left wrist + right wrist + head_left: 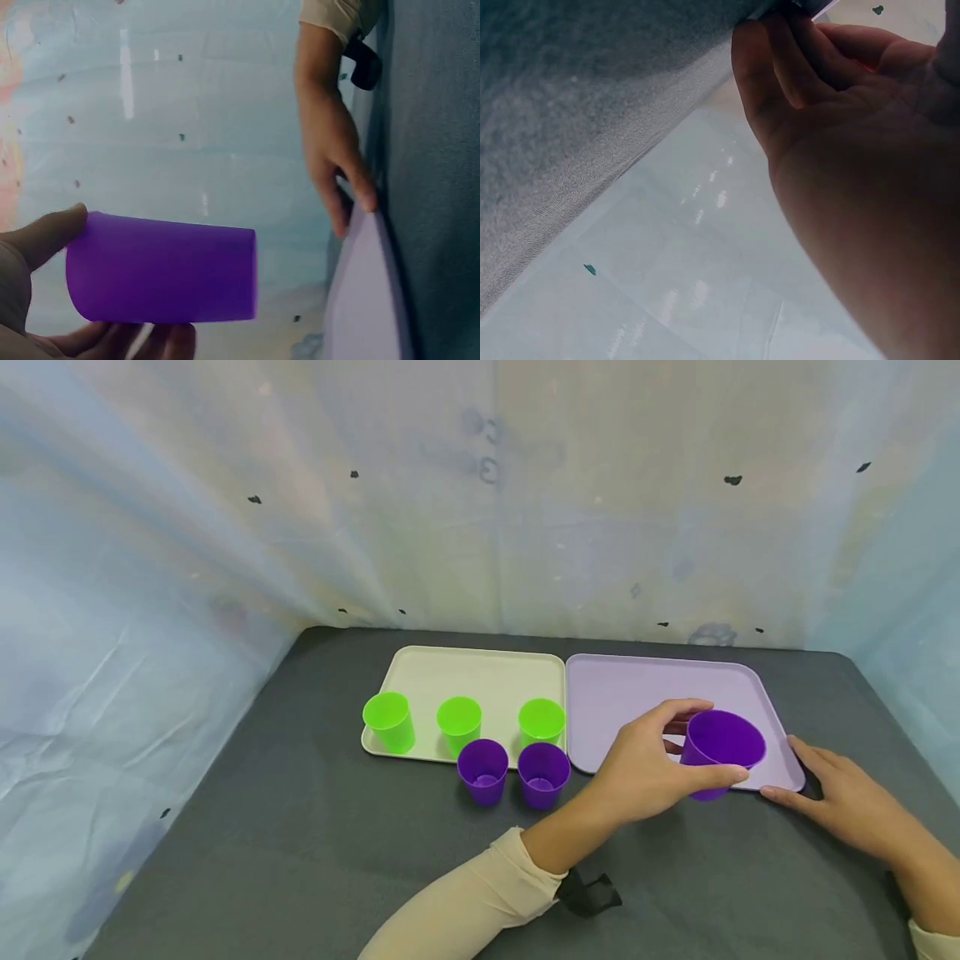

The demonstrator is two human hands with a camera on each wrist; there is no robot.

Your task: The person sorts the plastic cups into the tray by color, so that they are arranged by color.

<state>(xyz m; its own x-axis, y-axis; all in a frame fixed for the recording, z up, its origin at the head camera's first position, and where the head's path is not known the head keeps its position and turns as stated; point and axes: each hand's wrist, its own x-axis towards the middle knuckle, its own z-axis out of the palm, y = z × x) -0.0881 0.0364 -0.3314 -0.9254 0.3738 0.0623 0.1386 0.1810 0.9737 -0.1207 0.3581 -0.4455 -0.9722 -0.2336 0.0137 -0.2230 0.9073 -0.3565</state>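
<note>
My left hand grips a purple cup, thumb on the near side and fingers behind. The cup is held mouth up in front of the near edge of a lilac tray; in the left wrist view the purple cup shows clear of the tray. At the tray's near right corner, my right hand rests with thumb at the front edge and fingers along the side, all fairly straight. The right wrist view shows the right hand from below, its fingertips partly hidden.
A cream tray adjoins the lilac one on the left. Three green cups stand in a row along its near side. Two purple cups stand on the dark tabletop before it. Pale sheeting hangs behind.
</note>
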